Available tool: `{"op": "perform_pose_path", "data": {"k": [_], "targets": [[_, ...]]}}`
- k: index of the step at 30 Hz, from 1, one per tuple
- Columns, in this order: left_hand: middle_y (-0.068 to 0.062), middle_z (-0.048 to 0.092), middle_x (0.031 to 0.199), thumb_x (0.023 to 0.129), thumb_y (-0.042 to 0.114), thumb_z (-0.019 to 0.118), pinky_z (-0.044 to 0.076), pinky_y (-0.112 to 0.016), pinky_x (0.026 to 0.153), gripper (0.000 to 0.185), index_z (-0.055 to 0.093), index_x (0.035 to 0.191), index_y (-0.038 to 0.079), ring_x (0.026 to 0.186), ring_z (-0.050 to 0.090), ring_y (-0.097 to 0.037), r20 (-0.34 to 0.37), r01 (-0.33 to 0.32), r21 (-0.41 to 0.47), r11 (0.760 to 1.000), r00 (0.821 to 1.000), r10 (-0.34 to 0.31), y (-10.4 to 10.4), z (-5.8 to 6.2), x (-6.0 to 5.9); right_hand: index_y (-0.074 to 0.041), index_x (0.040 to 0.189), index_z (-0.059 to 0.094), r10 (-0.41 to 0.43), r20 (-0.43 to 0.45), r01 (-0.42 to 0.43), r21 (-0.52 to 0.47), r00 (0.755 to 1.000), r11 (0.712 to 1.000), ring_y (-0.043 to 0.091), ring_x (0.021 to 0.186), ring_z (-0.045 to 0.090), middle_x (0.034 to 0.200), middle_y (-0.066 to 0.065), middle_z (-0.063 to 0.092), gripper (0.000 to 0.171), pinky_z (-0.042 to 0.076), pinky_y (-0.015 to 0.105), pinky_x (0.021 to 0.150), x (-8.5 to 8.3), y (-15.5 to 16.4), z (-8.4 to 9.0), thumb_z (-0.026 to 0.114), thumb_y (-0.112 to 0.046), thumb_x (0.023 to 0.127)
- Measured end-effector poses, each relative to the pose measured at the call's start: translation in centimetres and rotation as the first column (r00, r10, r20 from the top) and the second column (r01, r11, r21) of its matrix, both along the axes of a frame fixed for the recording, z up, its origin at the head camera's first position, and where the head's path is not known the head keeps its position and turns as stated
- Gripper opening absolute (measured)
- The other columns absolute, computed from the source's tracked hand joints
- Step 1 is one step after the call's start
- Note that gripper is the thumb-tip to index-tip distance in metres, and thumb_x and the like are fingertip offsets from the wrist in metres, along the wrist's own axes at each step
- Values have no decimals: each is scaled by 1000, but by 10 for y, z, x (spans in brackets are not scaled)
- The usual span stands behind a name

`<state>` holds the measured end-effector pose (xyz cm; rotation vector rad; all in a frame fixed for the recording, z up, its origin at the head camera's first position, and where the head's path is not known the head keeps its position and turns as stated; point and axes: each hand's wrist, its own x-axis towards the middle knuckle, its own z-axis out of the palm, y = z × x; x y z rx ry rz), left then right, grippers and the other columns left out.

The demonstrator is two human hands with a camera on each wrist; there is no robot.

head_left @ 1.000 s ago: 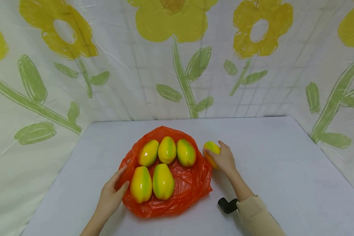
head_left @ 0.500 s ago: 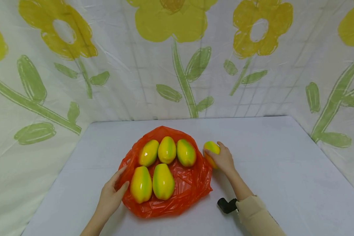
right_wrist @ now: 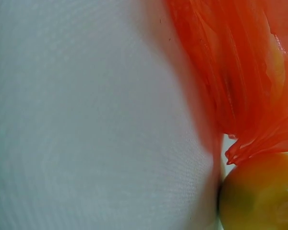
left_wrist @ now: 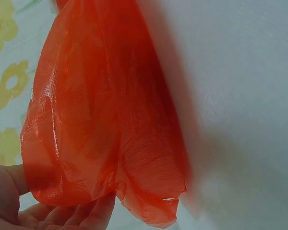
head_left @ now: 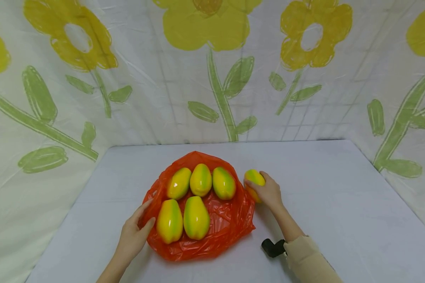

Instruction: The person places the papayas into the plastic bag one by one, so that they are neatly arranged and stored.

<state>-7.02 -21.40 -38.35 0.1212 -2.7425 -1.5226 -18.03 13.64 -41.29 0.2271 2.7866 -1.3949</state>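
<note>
In the head view an open red plastic bag [head_left: 221, 214] lies on the table with several glossy yellow-green papayas [head_left: 200, 180] in it. My left hand [head_left: 133, 232] touches the bag's left edge, thumb and fingers apart and relaxed. The left wrist view shows its fingers [left_wrist: 97, 213] against the bag, the thumb tip hidden by the plastic. My right hand [head_left: 269, 192] holds another papaya [head_left: 254, 177] just outside the bag's right edge, thumb on one side and fingers on the other. That papaya [right_wrist: 259, 196] is beside the gathered plastic in the right wrist view; the right hand is out of sight there.
A white-covered table [head_left: 340, 220] extends around the bag. Behind it hangs a pale curtain [head_left: 145, 118] printed with yellow flowers. A small black angled object [head_left: 272, 247] sits at the right sleeve [head_left: 309, 255].
The right hand's fingers have drawn in slightly around the far end of the papaya. The bag, the other papayas and the left hand stay in place.
</note>
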Motion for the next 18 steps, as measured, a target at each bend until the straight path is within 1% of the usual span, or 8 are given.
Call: {"op": "perform_pose_path", "data": {"k": [6, 13, 18], "targets": [[-27, 40, 146, 95, -3, 53, 38, -46, 101, 51, 41, 145, 0, 132, 41, -44, -18, 5, 1, 1000, 1000, -4, 0, -1, 0, 8, 143, 38, -24, 17, 24, -4, 1000, 1000, 44, 113, 51, 136, 32, 47, 71, 45, 56, 94, 2, 1, 3, 62, -34, 92], [-26, 38, 148, 96, -1, 53, 39, -45, 101, 52, 39, 146, 2, 132, 40, -44, 11, 6, 3, 1000, 1000, -6, 0, -2, -2, 9, 142, 39, -45, 12, 46, -1, 999, 999, 44, 115, 51, 137, 32, 47, 71, 44, 56, 96, 5, 3, 8, 62, -35, 92], [-26, 40, 147, 96, -2, 53, 40, -45, 100, 51, 40, 145, 2, 131, 42, -43, 5, 1, 6, 1000, 1000, -1, 0, -1, -1, 7, 144, 37, -57, 12, 58, -22, 998, 998, 43, 116, 50, 139, 31, 45, 71, 44, 55, 97, 7, 4, 13, 62, -35, 93]]}}
